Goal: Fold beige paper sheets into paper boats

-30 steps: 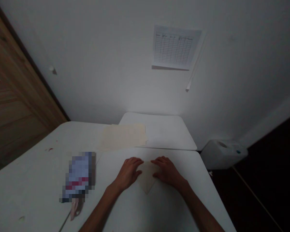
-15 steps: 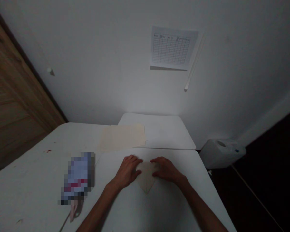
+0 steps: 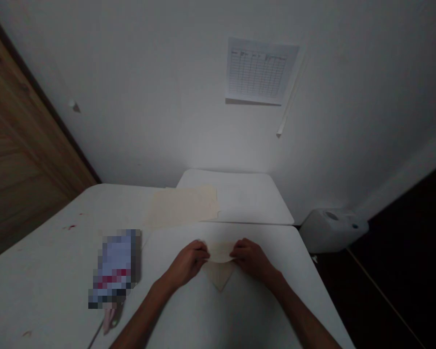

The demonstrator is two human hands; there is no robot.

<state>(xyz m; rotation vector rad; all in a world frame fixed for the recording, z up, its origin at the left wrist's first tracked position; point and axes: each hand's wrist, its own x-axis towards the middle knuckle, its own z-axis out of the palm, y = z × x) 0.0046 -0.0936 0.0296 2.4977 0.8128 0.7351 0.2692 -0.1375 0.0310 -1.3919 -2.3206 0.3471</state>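
A small piece of cream folded paper (image 3: 221, 277) lies on the white table, its pointed end toward me. Its far part is bent up and over toward me, making a curved edge across the middle. At the left end of that edge, my left hand (image 3: 191, 259) pinches the paper between thumb and fingers. My right hand (image 3: 250, 256) grips the right end in the same way. The fingertips cover both corners of the flap.
Flat cream sheets (image 3: 185, 206) lie beyond my hands, across the joint between the tables. A blurred-out blue item (image 3: 114, 264) rests at left. A printed form (image 3: 261, 70) hangs on the wall. A white plastic container (image 3: 334, 230) stands beyond the table's right edge.
Both hands have closed from spread fingers into pinches on the paper's sides. The far part of the paper is now bent over toward me, covering the upper part of the centre crease.
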